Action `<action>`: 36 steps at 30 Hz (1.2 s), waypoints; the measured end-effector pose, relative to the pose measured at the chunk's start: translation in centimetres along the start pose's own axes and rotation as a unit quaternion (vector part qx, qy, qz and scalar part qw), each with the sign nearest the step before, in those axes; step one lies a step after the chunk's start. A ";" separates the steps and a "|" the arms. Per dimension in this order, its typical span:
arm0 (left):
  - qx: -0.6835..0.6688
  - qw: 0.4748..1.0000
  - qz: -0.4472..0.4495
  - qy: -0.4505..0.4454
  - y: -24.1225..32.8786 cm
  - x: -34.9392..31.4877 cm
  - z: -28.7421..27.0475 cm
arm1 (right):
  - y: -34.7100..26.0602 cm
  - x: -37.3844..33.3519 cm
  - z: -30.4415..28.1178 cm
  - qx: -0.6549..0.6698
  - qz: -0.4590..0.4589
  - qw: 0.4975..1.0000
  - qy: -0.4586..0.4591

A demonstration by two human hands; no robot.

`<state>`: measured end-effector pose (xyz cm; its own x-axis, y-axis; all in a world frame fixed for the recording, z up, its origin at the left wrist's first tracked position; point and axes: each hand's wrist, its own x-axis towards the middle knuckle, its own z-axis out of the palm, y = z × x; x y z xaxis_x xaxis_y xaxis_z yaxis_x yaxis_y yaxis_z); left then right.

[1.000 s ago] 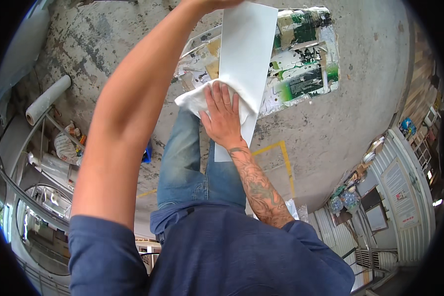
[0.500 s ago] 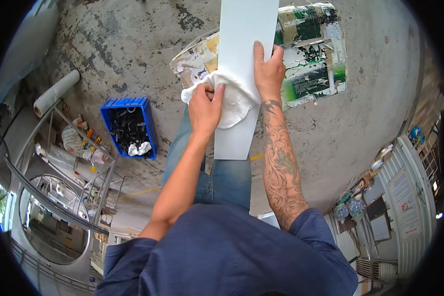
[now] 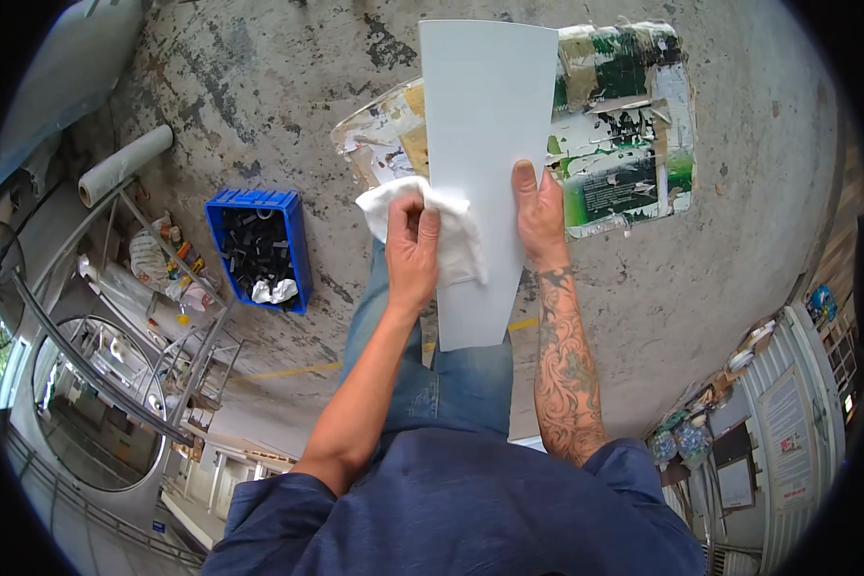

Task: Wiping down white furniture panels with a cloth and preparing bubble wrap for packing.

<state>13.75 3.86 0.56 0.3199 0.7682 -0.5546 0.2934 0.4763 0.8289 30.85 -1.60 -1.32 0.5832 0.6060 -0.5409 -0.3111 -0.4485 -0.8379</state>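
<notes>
Fingers of my left hand pinch the white cloth over the left edge of the board, its long axis running away from me; my right hand clasps the opposite edge.

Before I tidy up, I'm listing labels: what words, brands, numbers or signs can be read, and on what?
None is legible.
Worn green-and-white board: print on dark patch, too small to read.
Pale notice at right: printed lines, too small and blurred.
White panel: no print visible.
</notes>
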 end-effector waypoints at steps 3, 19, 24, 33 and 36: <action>0.069 0.984 0.164 -0.012 2.6 3.2 2.7 | 0.1 -1.2 -0.5 0.001 0.003 1.000 -0.006; -0.042 0.996 -0.027 -0.070 -0.9 -1.3 0.9 | 1.5 -1.8 -0.9 -0.022 0.006 1.000 -0.021; 0.029 0.994 0.035 -0.101 0.0 1.7 1.7 | 1.7 -1.5 -0.7 -0.005 0.003 1.000 -0.013; 0.143 0.973 0.172 -0.057 6.3 15.1 4.2 | 0.8 -1.5 -0.7 -0.033 0.014 0.999 -0.004; 0.094 0.967 0.234 -0.037 7.3 15.6 4.6 | 1.3 -1.7 -0.9 -0.014 -0.015 1.000 0.011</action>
<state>25.05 17.36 -2.43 0.5186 0.8447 -0.1322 0.2574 -0.0068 0.9663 30.16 -3.82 -1.39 0.6075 0.6052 -0.5145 -0.2722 -0.4499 -0.8506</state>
